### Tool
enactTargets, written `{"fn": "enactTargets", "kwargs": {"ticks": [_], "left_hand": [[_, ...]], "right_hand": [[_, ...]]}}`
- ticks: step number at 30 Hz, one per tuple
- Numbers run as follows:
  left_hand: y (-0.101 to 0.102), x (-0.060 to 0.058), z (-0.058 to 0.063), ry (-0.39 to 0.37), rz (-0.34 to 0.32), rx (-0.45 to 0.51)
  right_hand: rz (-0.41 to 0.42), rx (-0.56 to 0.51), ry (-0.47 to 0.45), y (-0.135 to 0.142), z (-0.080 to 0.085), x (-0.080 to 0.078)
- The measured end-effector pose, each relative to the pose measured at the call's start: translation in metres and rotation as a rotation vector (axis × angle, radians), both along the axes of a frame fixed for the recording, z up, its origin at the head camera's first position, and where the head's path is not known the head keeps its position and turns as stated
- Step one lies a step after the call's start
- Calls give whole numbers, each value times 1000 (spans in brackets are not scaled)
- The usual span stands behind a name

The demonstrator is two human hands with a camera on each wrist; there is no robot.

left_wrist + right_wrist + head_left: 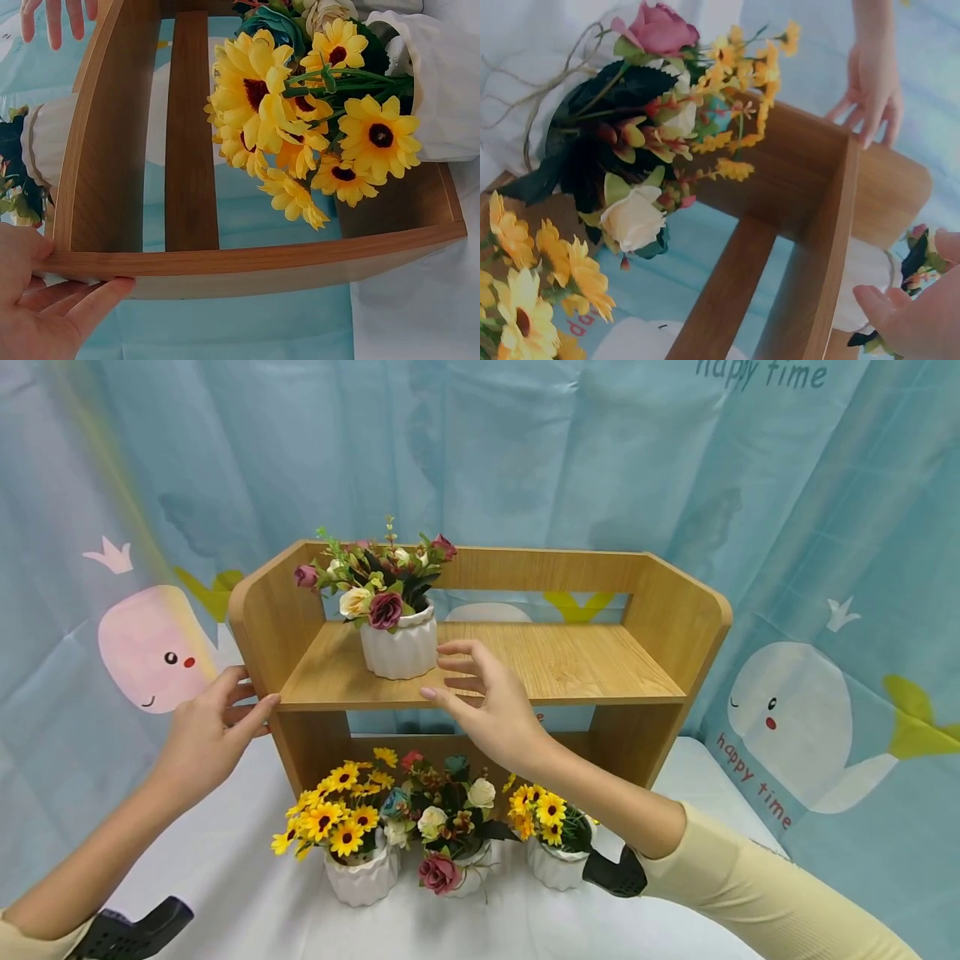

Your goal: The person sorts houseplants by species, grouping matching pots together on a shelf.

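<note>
A white fluted pot (pixel 400 645) of mauve and cream artificial flowers (pixel 382 585) stands on the upper board of a wooden shelf (pixel 570 664), toward its left end. My right hand (pixel 491 702) is beside the pot's right side, thumb and fingers spread apart; the fingertips are close to the pot, and whether they touch is unclear. With my left hand (pixel 206 727) I grip the shelf's left side panel, thumb at the front edge and fingers along the outer face. The left wrist view shows these fingers (pixel 94 304) against the panel.
Below, in front of the lower level, stand a pot of yellow sunflowers (pixel 360 872), a pot of mixed roses (pixel 471 868) and another yellow-flowered pot (pixel 558 864). A white cloth (pixel 247 877) covers the table. Behind the shelf hangs a blue curtain (pixel 510 452) with whale prints.
</note>
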State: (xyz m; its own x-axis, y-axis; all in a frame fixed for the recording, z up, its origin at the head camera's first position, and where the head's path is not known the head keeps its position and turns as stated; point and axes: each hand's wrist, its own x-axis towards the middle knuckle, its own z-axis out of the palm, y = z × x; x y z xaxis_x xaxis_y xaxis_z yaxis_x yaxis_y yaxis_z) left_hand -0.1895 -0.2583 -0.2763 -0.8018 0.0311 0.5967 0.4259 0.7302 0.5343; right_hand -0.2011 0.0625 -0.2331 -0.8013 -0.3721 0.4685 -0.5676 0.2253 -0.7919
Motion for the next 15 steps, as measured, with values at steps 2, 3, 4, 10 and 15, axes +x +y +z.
{"fn": "enactTargets", "kwargs": {"ticks": [2,3,4,10,15], "left_hand": [[0,0,0,-8,1,3],[0,0,1,-11,1,3],[0,0,1,-14,1,3],[0,0,2,-30,7,1],[0,-1,1,-38,8,5]], "right_hand": [[6,-11,27,2,-2,3],[8,-14,43,3,-3,5],[8,-15,57,4,-4,6],[-5,15,137,12,-13,15],[-15,40,168,20,-24,24]]}}
